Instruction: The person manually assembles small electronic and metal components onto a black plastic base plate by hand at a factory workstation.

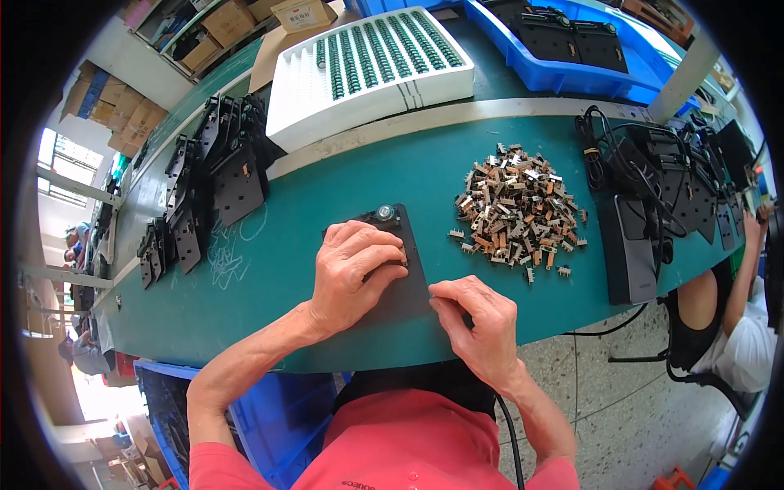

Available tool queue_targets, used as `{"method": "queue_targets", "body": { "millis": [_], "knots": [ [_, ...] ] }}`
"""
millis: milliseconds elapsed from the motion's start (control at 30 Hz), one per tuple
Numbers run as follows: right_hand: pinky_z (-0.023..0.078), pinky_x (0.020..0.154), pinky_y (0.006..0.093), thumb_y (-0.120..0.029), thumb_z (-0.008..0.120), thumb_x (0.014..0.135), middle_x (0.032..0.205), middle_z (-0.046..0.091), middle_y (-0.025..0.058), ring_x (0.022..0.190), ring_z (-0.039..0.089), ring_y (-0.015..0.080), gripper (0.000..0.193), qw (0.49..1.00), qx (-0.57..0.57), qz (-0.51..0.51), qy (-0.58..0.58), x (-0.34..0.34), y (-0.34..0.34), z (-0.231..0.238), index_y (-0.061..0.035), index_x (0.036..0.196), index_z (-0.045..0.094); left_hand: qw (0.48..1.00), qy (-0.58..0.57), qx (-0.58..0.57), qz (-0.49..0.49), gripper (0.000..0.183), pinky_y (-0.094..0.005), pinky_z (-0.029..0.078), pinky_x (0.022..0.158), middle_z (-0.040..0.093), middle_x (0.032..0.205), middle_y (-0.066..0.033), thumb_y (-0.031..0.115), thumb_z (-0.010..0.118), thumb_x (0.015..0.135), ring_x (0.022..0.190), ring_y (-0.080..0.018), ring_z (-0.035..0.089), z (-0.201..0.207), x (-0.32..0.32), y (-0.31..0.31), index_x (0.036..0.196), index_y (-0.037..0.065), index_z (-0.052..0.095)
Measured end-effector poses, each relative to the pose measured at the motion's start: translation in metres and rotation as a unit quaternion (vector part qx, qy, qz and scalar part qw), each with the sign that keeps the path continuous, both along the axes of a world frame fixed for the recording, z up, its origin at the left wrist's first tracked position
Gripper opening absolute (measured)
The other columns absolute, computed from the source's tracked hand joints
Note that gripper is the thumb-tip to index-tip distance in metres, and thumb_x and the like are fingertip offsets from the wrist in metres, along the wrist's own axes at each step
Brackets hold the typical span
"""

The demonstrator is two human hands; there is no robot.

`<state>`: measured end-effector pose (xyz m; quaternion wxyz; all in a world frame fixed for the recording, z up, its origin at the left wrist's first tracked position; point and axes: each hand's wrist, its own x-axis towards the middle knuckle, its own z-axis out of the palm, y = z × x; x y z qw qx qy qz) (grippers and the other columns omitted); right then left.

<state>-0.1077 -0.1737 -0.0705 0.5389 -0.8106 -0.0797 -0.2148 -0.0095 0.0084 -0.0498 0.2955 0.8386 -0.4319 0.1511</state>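
Observation:
A black plate lies on the green table in front of me, with a round metal fitting at its far end. My left hand rests over the plate, its fingers closed around a small brass-coloured part at the plate's surface; most of that part is hidden. Just off the plate's right edge, my right hand has thumb and forefinger pinched together. Whether anything tiny is between them cannot be made out. Beyond it to the right is a heap of small metal slide switches.
A white foam tray with rows of green-black parts stands at the back, beside a blue bin of black plates. More black plate assemblies lean at left. A black power box and cables sit at right, near another person's arm.

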Motion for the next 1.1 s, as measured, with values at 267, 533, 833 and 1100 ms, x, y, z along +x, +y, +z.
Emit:
{"method": "queue_targets", "body": {
  "millis": [267,533,833,1100],
  "knots": [
    [0.050,0.060,0.0339,0.005,0.069,0.075,0.078,0.065,0.0109,0.069,0.064,0.0263,0.017,1.000,-0.005,0.000,0.001,0.001,0.001,0.001,-0.0007,0.090,0.063,1.000,-0.023,0.012,0.004,0.026,-0.0361,0.042,0.077,0.066,0.093,-0.0031,0.010,0.079,0.063,0.088,-0.0226,0.059,0.002,0.002,-0.004,0.085,0.007,0.067],
    [0.051,0.060,0.0339,0.005,0.069,0.075,0.079,0.065,0.0108,0.070,0.064,0.0263,0.017,1.000,-0.007,0.002,0.009,0.001,0.000,0.002,-0.0011,0.090,0.064,1.000,-0.016,0.019,0.004,0.026,-0.0362,0.042,0.078,0.065,0.092,-0.0030,0.010,0.079,0.062,0.087,-0.0220,0.059,0.000,0.002,-0.004,0.085,0.007,0.067],
    [0.050,0.058,0.0317,0.004,0.069,0.076,0.079,0.065,0.0110,0.067,0.064,0.0245,0.016,1.000,0.019,0.009,0.023,0.000,-0.002,0.002,-0.0009,0.090,0.065,0.995,0.002,0.044,0.085,0.037,-0.0375,0.047,0.083,0.063,0.104,-0.0101,0.006,0.078,0.067,0.095,-0.0283,0.059,0.033,0.012,0.031,0.102,0.003,0.067],
    [0.047,0.052,0.0273,0.004,0.069,0.078,0.079,0.066,0.0096,0.060,0.062,0.0180,0.013,0.999,0.034,0.009,0.040,-0.001,-0.001,0.004,0.0000,0.090,0.066,0.976,0.160,0.081,0.119,0.038,-0.0362,0.048,0.083,0.060,0.107,-0.0138,0.012,0.076,0.074,0.096,-0.0313,0.059,0.024,0.031,0.054,0.108,-0.002,0.065]
  ]
}}
